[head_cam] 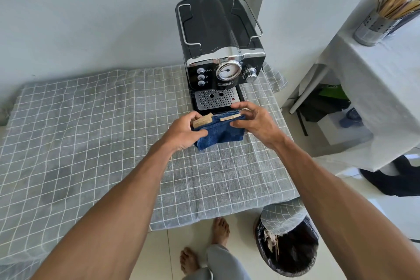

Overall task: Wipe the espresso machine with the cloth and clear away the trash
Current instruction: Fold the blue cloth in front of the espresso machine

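Observation:
A black and chrome espresso machine (221,52) stands at the far right of the table, its perforated drip tray (216,98) facing me. Just in front of it I hold a blue cloth (223,133) between both hands, slightly above the tablecloth. My left hand (186,129) grips the cloth's left end together with a tan scrap of trash (203,120). My right hand (252,120) pinches the cloth's right end, where a second flat tan scrap (229,117) lies along the top fold.
A grey checked tablecloth (91,132) covers the table. A black-lined trash bin (288,248) with scraps inside stands on the floor at the table's near right corner. A second draped table (375,98) on the right carries a metal cup of sticks (377,22). My bare feet (204,245) are below.

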A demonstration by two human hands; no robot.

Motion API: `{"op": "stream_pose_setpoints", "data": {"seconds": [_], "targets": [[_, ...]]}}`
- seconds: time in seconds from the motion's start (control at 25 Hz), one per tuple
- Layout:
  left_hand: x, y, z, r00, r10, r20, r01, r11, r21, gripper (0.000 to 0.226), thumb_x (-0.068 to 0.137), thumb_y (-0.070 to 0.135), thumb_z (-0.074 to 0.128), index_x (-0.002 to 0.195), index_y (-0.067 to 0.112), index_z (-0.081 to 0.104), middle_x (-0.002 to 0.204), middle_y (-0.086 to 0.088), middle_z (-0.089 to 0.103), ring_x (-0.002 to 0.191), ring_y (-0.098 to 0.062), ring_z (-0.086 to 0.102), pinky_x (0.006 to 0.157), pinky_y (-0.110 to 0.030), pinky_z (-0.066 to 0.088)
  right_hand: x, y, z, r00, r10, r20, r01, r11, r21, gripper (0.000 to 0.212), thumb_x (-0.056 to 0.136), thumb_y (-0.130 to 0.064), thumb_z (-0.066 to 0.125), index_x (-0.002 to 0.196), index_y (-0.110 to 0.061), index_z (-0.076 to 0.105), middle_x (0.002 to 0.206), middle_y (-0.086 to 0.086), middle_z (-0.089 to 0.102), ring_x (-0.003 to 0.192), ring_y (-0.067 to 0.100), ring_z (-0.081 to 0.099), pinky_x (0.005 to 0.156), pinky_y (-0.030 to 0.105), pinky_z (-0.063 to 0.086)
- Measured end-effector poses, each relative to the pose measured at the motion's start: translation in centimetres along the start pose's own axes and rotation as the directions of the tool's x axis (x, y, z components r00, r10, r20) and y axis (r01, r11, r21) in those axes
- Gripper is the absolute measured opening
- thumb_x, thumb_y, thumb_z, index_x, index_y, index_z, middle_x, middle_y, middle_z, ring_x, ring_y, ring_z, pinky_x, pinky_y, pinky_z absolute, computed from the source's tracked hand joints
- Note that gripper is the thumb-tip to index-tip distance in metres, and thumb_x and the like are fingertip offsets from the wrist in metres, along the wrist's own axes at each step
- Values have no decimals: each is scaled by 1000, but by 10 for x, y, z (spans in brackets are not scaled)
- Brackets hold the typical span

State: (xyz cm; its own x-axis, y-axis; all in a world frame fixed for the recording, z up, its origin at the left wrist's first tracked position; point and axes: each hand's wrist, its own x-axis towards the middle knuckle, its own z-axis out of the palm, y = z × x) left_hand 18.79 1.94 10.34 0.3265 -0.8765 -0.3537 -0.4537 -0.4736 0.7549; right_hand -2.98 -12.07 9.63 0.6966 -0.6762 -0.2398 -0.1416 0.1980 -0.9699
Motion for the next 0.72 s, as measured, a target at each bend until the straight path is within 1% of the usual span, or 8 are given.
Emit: {"op": "stream_pose_setpoints", "data": {"seconds": [0.12, 0.2, 0.28, 0.36, 0.4, 0.48, 0.6, 0.72], "targets": [[-4, -6, -3, 994, 56, -92, -61, 997, -47, 28, 80, 26, 88, 98, 34, 68, 84, 17, 71, 66, 8, 62, 58, -6, 44, 1, 1, -5, 1000, 12, 8, -12, 998, -63, 42, 81, -7, 81, 121, -9, 73, 119, 21, 73, 114, 40, 70, 95, 43, 61], [-5, -9, -4, 987, 96, -126, -95, 995, 12, 29, 81, 26, 88, 105, 32, 73, 87, 18, 72, 65, 11, 63, 57, -4, 44, 0, 1, -11, 1000, 20, 12, -18, 992, -127, 43, 78, -19, 83, 117, -2, 75, 116, 18, 76, 111, 41, 71, 100, 56, 56], [-5, -10, -6, 983, 123, -138, -120, 992, 32, 32, 84, 26, 85, 114, 29, 74, 93, 16, 74, 71, 10, 66, 64, -8, 50, -1, -2, -15, 999, 40, -1, -40, 978, -207, 43, 79, -24, 83, 114, -1, 75, 113, 19, 76, 108, 43, 71, 99, 61, 55], [-3, -8, -6, 984, 131, -121, -134, 991, -17, 31, 88, 26, 81, 117, 34, 72, 100, 19, 75, 86, 4, 71, 80, -18, 57, -2, -5, -14, 999, 47, -15, -49, 980, -192, 42, 82, -19, 83, 114, 4, 70, 113, 22, 76, 109, 45, 71, 93, 59, 59], [-2, -6, -6, 986, 131, -101, -136, 990, -46, 32, 90, 25, 80, 115, 41, 68, 100, 23, 74, 88, 3, 72, 83, -21, 57, -2, -7, -12, 999, 40, -20, -42, 987, -155, 41, 85, -13, 81, 117, 7, 64, 113, 22, 76, 108, 45, 72, 87, 56, 62], [-1, -3, -4, 991, 115, -73, -121, 989, -90, 39, 91, 23, 79, 108, 50, 58, 96, 29, 71, 83, 1, 73, 77, -22, 57, -2, -13, -6, 1000, 2, -22, -3, 998, -69, 36, 90, 0, 76, 117, 4, 52, 112, 27, 75, 102, 43, 74, 75, 54, 64], [1, -5, -1, 991, 80, -109, -95, 985, -142, 44, 89, 20, 81, 113, 44, 53, 109, 13, 73, 84, -10, 76, 77, -33, 64, -1, -17, -4, 997, -61, -55, 53, 989, -137, 26, 91, 2, 75, 105, -3, 53, 102, 36, 73, 88, 35, 78, 61, 38, 66], [1, -10, 2, 989, 74, -126, -95, 982, -164, 38, 93, 18, 76, 118, 40, 59, 112, 6, 77, 87, -13, 77, 78, -42, 65, -3, -10, -12, 997, -63, -40, 52, 971, -233, 20, 90, 1, 75, 106, 1, 64, 101, 28, 76, 91, 31, 78, 70, 39, 65]]}}
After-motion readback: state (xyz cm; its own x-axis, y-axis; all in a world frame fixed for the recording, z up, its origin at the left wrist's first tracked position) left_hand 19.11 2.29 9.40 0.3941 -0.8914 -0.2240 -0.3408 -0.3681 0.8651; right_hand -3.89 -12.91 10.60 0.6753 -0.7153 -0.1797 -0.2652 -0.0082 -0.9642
